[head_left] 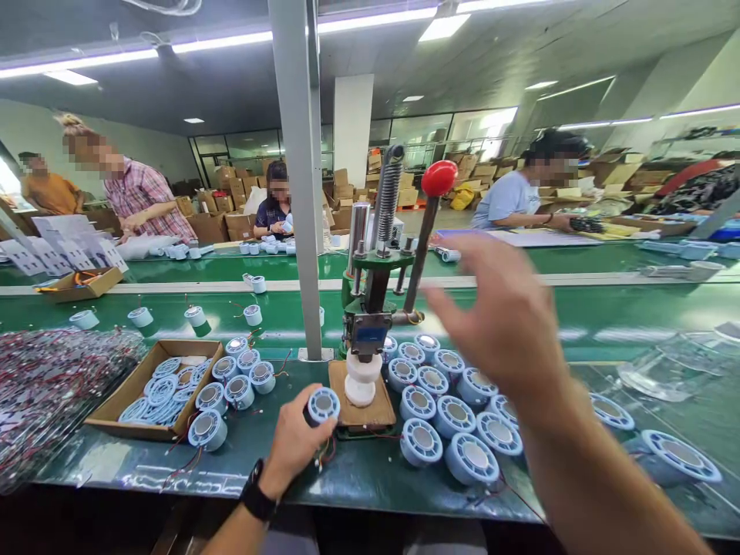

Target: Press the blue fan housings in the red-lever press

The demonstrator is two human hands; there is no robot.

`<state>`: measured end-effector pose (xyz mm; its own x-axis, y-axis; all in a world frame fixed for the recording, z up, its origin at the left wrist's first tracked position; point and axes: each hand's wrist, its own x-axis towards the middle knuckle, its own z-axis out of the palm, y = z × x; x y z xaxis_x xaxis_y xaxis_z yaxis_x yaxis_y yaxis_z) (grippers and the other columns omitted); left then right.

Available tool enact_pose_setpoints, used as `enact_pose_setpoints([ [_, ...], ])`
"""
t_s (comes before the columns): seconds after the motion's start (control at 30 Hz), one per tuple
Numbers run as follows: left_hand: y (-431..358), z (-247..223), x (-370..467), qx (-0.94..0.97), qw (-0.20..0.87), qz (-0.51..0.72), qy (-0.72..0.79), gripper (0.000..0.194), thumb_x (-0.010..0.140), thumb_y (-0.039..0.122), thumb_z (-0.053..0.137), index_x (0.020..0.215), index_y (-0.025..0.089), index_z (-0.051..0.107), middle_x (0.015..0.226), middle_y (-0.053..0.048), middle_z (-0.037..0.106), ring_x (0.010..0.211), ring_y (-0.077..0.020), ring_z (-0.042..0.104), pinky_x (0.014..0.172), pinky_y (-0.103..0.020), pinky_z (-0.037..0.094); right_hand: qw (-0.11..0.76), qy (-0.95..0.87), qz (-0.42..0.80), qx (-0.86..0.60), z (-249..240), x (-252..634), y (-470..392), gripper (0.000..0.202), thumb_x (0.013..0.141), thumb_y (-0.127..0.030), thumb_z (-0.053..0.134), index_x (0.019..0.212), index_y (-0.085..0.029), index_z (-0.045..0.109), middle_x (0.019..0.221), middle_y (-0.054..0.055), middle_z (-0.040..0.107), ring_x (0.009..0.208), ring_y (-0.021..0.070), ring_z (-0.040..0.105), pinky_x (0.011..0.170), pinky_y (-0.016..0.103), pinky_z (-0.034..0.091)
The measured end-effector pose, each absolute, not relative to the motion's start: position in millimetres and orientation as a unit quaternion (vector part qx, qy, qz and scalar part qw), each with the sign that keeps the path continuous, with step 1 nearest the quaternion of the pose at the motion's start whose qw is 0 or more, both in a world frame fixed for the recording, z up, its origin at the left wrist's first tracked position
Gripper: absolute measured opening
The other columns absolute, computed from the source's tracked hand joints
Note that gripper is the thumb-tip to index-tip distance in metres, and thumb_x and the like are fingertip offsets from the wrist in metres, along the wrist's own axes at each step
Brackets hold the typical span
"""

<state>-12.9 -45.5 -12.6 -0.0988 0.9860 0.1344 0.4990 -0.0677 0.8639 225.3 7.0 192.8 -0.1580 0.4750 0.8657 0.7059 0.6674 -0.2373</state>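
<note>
Wrapped in my left hand (294, 443) is a light-blue round housing (324, 404) with a silver disc on top and thin wires hanging below. It sits just left of the hand press (370, 324), whose white plastic fixture (361, 379) rests on a brown board (381, 412). My right hand (500, 308), slightly blurred, is raised to the right of the press lever, apart from its red knob (439, 179). Its thumb and fingers are spread with nothing between them. Below it stand several more housings (455, 416), partly hidden by my right forearm.
A cardboard box (200, 351) of light-blue rings stands left, beside several housings (240, 391) and a heap of wired parts (52, 393). A grey post (297, 185) rises behind. Housings line the green conveyor (167, 304). Co-workers sit or stand across it.
</note>
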Motion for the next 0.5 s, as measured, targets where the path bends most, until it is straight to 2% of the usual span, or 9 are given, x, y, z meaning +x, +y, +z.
enact_pose_setpoints([
  [0.07,-21.2,0.8,-11.2,0.599,0.286,0.448,0.599,0.045,0.069,0.028,0.069,0.113,0.016,0.067,0.102,-0.006,0.076,0.091,-0.0228,0.070,0.086,-0.033,0.054,0.585,-0.701,-0.141,-0.384,251.0,225.9,50.5,0.036,0.089,-0.021,0.060,0.125,-0.018,0.059,0.119,0.012,0.063,0.114,0.0245,0.056,0.102,0.044,0.045],
  [0.1,-10.4,4.2,-7.4,0.600,0.292,0.462,0.584,0.044,0.068,0.028,0.070,0.111,0.016,0.068,0.101,-0.006,0.076,0.089,-0.0222,0.070,0.085,-0.032,0.054,0.601,-0.695,-0.119,-0.376,269.1,223.5,71.1,0.029,0.091,-0.020,0.057,0.119,-0.016,0.061,0.109,0.010,0.066,0.105,0.0207,0.060,0.097,0.040,0.047],
  [0.17,7.4,4.8,4.8,0.607,0.329,0.479,0.543,0.046,0.066,0.026,0.073,0.110,0.015,0.068,0.099,-0.006,0.076,0.087,-0.0212,0.069,0.082,-0.031,0.054,0.615,-0.701,-0.048,-0.358,284.4,216.1,104.4,0.020,0.095,-0.019,0.047,0.102,-0.014,0.065,0.082,0.004,0.067,0.081,0.0138,0.063,0.084,0.032,0.050],
  [0.23,20.0,-0.5,18.8,0.613,0.375,0.481,0.502,0.050,0.065,0.024,0.076,0.112,0.014,0.067,0.100,-0.006,0.076,0.086,-0.0204,0.068,0.081,-0.030,0.054,0.622,-0.705,0.009,-0.341,280.6,208.7,124.4,0.027,0.096,-0.017,0.040,0.085,-0.014,0.064,0.064,-0.002,0.059,0.064,0.0103,0.060,0.075,0.027,0.050],
  [0.37,32.3,-14.2,34.7,0.625,0.418,0.472,0.461,0.048,0.066,0.024,0.078,0.111,0.013,0.067,0.106,-0.008,0.075,0.092,-0.0213,0.068,0.086,-0.031,0.053,0.646,-0.683,0.039,-0.340,269.4,201.3,138.5,0.027,0.095,-0.015,0.040,0.080,-0.015,0.062,0.060,-0.004,0.054,0.056,0.0089,0.059,0.067,0.024,0.049],
  [0.5,28.7,-23.6,33.1,0.630,0.424,0.471,0.449,0.053,0.071,0.029,0.077,0.120,0.014,0.064,0.115,-0.010,0.072,0.103,-0.0251,0.067,0.094,-0.036,0.051,0.666,-0.658,0.050,-0.348,278.2,205.9,120.7,0.024,0.097,-0.020,0.042,0.087,-0.015,0.064,0.066,-0.003,0.057,0.059,0.0096,0.061,0.070,0.027,0.051],
])
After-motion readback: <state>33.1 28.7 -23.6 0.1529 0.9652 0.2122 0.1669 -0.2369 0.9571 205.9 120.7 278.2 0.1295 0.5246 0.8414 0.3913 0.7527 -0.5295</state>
